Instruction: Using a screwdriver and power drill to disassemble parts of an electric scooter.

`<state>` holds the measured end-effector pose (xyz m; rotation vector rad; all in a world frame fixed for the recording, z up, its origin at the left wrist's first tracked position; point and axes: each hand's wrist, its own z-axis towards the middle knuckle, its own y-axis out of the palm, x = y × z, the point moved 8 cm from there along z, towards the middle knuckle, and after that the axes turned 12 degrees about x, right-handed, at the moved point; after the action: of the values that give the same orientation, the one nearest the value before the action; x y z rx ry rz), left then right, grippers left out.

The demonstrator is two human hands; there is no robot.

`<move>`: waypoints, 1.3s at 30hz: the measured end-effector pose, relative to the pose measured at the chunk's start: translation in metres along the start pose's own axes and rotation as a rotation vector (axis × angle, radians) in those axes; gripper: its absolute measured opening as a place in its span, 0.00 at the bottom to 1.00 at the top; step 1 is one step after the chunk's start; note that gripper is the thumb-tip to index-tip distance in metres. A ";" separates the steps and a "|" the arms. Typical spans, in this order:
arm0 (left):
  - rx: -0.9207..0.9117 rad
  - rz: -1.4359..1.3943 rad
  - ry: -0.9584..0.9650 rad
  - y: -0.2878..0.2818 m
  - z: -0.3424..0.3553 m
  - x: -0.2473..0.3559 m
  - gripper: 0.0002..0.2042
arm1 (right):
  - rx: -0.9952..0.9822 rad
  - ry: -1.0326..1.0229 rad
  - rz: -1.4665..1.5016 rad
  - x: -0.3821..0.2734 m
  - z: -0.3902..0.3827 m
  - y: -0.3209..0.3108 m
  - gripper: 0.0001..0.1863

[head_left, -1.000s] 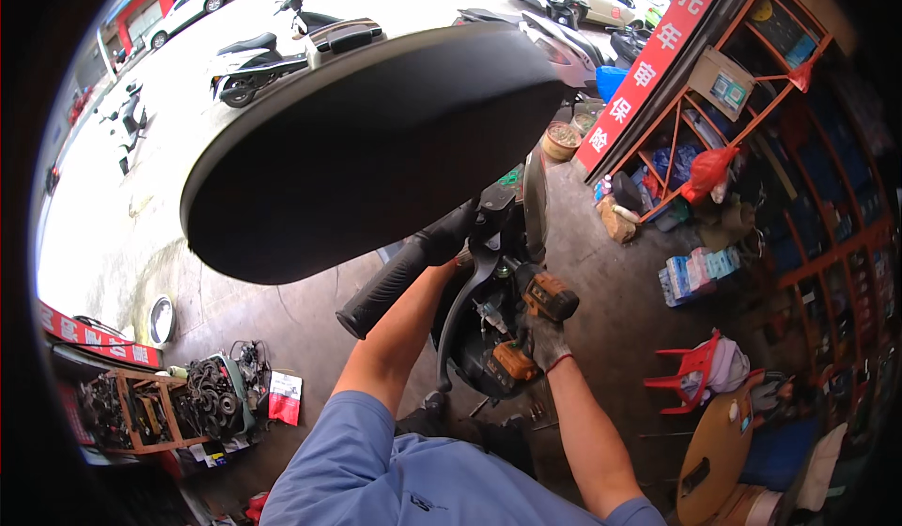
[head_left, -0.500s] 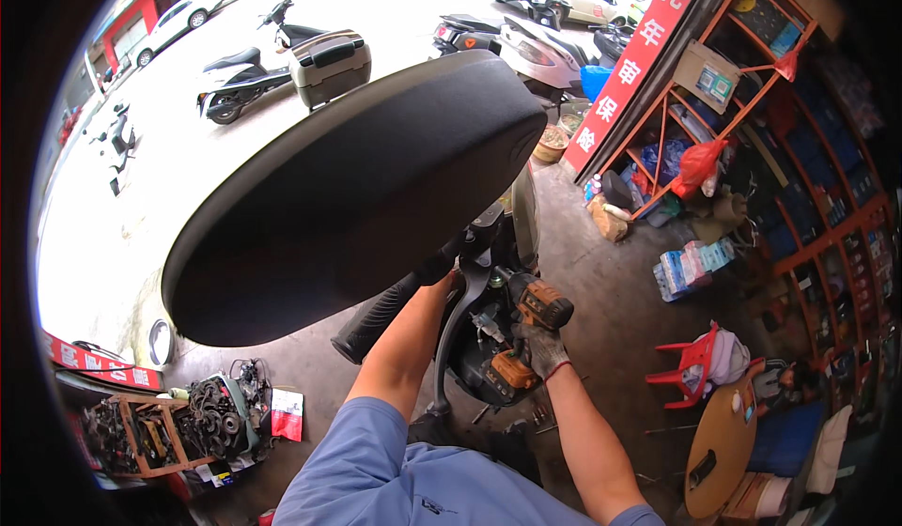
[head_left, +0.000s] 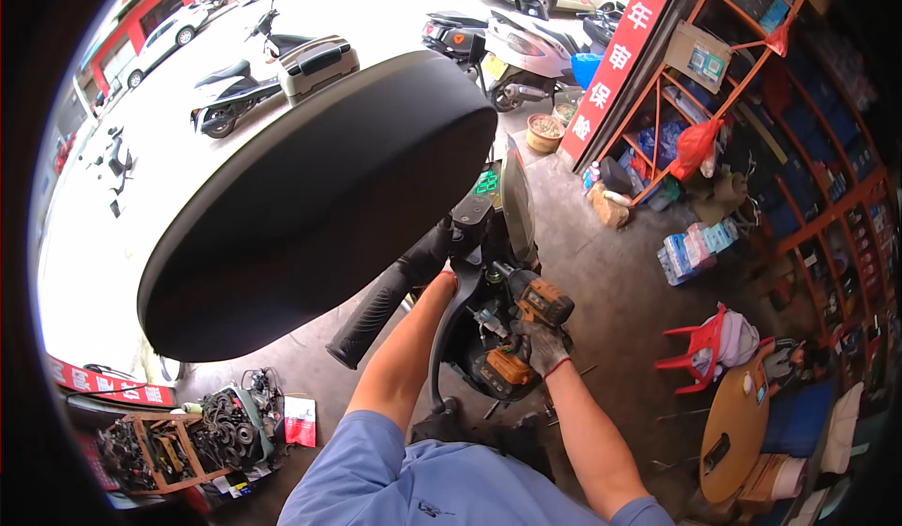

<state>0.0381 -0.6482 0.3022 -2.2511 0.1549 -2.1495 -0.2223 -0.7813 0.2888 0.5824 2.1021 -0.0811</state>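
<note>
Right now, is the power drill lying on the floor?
No, the gloved right hand is holding the orange-and-black power drill.

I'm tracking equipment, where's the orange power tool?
In the head view, just right of centre, the orange power tool is in the gloved right hand, below the green-lit display.

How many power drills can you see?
1: the orange-and-black power drill, in the gloved right hand, to the right of the black handlebar grip. Others may be hidden.
</note>
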 end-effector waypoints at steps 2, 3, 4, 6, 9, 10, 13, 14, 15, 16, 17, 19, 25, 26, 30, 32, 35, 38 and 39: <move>0.002 0.005 -0.026 -0.006 -0.003 -0.005 0.13 | -0.006 0.003 0.064 0.003 -0.001 0.002 0.09; 0.005 0.008 -0.039 -0.007 -0.006 -0.007 0.13 | -0.008 0.028 0.090 0.007 -0.001 0.003 0.08; 0.007 0.010 -0.052 -0.005 -0.006 -0.007 0.13 | -0.011 0.052 0.116 0.010 0.000 0.004 0.08; 0.015 0.013 -0.078 -0.001 -0.007 -0.008 0.12 | 0.019 0.038 0.105 0.011 -0.001 0.004 0.08; 0.025 0.013 -0.119 -0.003 -0.011 -0.013 0.12 | 0.068 -0.019 0.053 0.010 -0.001 0.001 0.09; 0.031 0.014 -0.132 -0.008 -0.020 -0.022 0.12 | 0.081 -0.063 0.014 0.008 -0.001 0.000 0.10; 0.017 0.019 -0.167 -0.010 -0.078 -0.057 0.12 | 0.033 -0.125 -0.048 0.008 -0.004 -0.012 0.19; -0.006 0.020 -0.178 -0.001 -0.085 -0.058 0.12 | 0.057 -0.128 -0.033 0.009 -0.006 -0.024 0.19; 0.005 0.027 -0.191 -0.008 -0.087 -0.060 0.12 | 0.025 -0.076 -0.003 0.018 -0.011 -0.026 0.21; 0.012 0.035 -0.205 -0.013 -0.090 -0.063 0.12 | -0.004 -0.024 0.029 0.028 -0.016 -0.030 0.22; 0.003 0.043 -0.221 -0.010 -0.092 -0.066 0.12 | 0.019 0.024 0.108 0.034 -0.024 -0.043 0.15; 0.012 -0.090 -0.257 0.001 -0.096 -0.074 0.11 | 0.047 0.015 0.176 0.043 -0.044 -0.073 0.15; 0.032 0.004 0.109 -0.023 -0.094 -0.073 0.10 | 0.299 0.008 0.223 0.081 -0.100 -0.183 0.12; 0.114 -0.016 0.095 -0.036 -0.090 -0.080 0.10 | 0.375 0.018 0.182 0.091 -0.110 -0.208 0.10; 0.071 -0.046 0.120 -0.038 -0.119 -0.041 0.10 | 0.639 0.015 0.054 0.181 -0.137 -0.332 0.08; -0.012 -0.305 -0.360 0.000 -0.163 -0.018 0.10 | 0.691 -0.560 -0.959 0.198 -0.168 -0.377 0.09; -0.042 -0.245 -0.270 -0.035 -0.197 -0.040 0.10 | 0.838 -0.265 -0.729 0.192 -0.163 -0.380 0.12; -0.385 -0.350 -0.587 0.027 -0.276 -0.033 0.13 | 0.999 0.135 -0.105 0.255 -0.179 -0.428 0.12; -0.395 -0.280 -0.645 0.040 -0.299 -0.039 0.13 | 1.001 0.141 -0.150 0.277 -0.174 -0.442 0.15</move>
<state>-0.2643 -0.6692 0.2743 -3.2344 0.2762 -1.4523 -0.6768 -1.0213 0.0944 1.0139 2.1406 -1.2530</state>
